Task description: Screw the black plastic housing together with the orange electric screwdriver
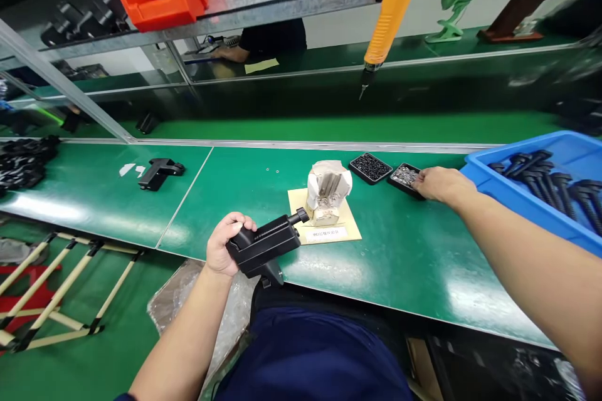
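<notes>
Near the table's front edge, my left hand (226, 243) grips a black plastic part (268, 244) with a knob at its upper right end. My right hand (435, 183) reaches into a small black tray of silvery metal pieces (404, 175); its fingertips are pressed together, and what they pinch is hidden. Left of it lies a second black tray holding small dark screws (370, 168). Between my hands a paper-wrapped fixture (327, 191) stands on a yellowish board (352, 225) with a printed label.
An orange electric screwdriver (385, 19) hangs above the bench. At the right is a blue bin (489, 169) of black bolt-like parts. Another black part (160, 173) lies at left, beyond it a dark pile (23, 160). A red bin (164, 12) sits overhead; a person's arm (232, 53) shows behind.
</notes>
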{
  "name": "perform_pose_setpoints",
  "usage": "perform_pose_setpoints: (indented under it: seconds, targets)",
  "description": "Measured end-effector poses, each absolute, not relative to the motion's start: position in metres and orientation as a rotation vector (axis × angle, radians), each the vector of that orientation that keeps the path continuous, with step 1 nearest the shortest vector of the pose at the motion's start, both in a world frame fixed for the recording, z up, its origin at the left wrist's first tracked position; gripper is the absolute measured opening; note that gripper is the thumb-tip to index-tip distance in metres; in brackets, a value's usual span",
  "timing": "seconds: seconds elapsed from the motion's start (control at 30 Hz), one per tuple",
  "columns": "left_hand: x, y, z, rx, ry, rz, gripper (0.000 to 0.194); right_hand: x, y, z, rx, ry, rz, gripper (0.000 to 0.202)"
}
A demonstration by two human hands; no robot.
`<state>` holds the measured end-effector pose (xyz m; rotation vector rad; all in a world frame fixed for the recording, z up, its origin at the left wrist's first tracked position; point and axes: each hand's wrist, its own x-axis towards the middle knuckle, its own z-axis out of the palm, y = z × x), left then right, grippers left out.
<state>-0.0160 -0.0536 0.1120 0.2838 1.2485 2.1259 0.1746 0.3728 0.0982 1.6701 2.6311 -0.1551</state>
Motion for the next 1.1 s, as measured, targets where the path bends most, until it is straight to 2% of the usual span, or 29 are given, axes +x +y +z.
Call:
perform_pose_setpoints:
  seconds: [0.2, 0.3, 0.33, 0.4, 0.47, 0.5, 0.6, 0.83, 1.0, 1.1]
  targets:
    - [-0.009, -0.058, 0.123, 0.194, 1.333, 2.060, 0.031, 0.174, 0.312, 0.124, 1.778, 2.878, -0.444, 0.027]
    - [0.006, -0.056, 0.141, 0.207, 1.388, 2.005, 0.031, 0.186, 0.240, 0.127, 1.553, 3.063, -0.761, 0.020]
    - [0.012, -0.054, 0.147, 0.204, 1.421, 1.988, 0.031, 0.191, 0.213, 0.125, 1.406, 3.084, -0.923, 0.021]
    - [0.024, -0.046, 0.158, 0.195, 1.508, 1.940, 0.036, 0.202, 0.160, 0.119, 0.803, 2.902, -1.607, 0.027]
    - [0.035, -0.034, 0.166, 0.182, 1.608, 1.891, 0.044, 0.209, 0.116, 0.110, 0.503, 2.574, -1.958, 0.035]
    - [0.040, -0.027, 0.167, 0.172, 1.653, 1.872, 0.048, 0.211, 0.100, 0.106, 0.410, 2.475, -2.028, 0.046]
    - [0.052, -0.006, 0.167, 0.144, 1.733, 1.857, 0.058, 0.210, 0.072, 0.097, 0.393, 2.490, -2.067, 0.070]
    - [0.071, 0.016, 0.166, 0.125, 1.765, 1.864, 0.070, 0.205, 0.080, 0.083, 0.530, 2.621, -2.169, 0.053]
    - [0.080, 0.016, 0.174, 0.191, 1.702, 1.901, 0.056, 0.211, 0.097, 0.083, 0.509, 2.563, -2.213, 0.055]
    - [0.078, 0.018, 0.176, 0.411, 1.735, 1.829, 0.046, 0.215, 0.107, 0.089, 0.467, 2.438, -2.357, 0.058]
